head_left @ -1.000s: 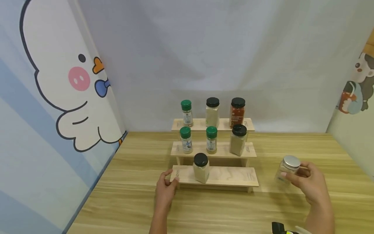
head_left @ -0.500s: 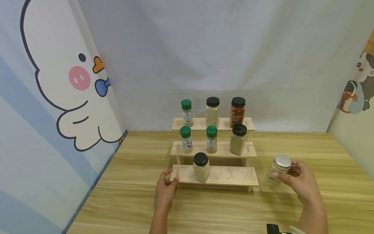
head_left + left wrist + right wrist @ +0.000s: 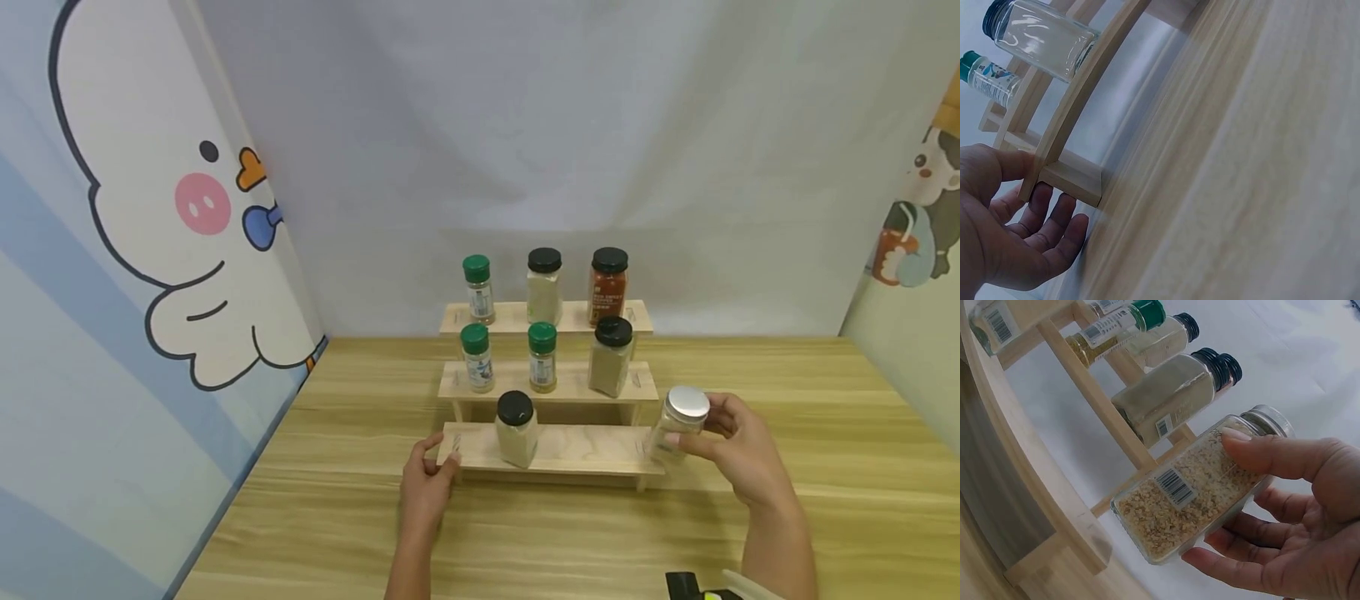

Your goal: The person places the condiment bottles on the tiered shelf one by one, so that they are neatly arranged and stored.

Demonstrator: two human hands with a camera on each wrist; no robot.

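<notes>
My right hand (image 3: 738, 446) holds a clear spice jar (image 3: 675, 423) with a silver lid, thumb on one side and fingers on the other. Pale grains and a barcode label show through its glass in the right wrist view (image 3: 1191, 494). In the head view the jar overlaps the right end of the bottom tier of a wooden spice rack (image 3: 585, 450); whether it touches is unclear. At the rack's left end, my left hand (image 3: 426, 483) pinches the bottom board, thumb on top and fingers beneath. A black-capped jar (image 3: 517, 433) of pale powder stands on that tier, left of its middle.
On the middle tier stand two green-capped bottles (image 3: 543, 358) and a black-capped jar (image 3: 610, 358). The top tier bears a green-capped bottle (image 3: 479, 292), a pale black-capped jar (image 3: 544, 287) and a red-labelled jar (image 3: 608, 287). Wood-grain table (image 3: 337, 417) surrounds the rack, with a curtain behind.
My right hand has carried the silver-lidded jar leftward from the table's right side to the right end of the bottom tier. My left hand stays at the rack's left end.
</notes>
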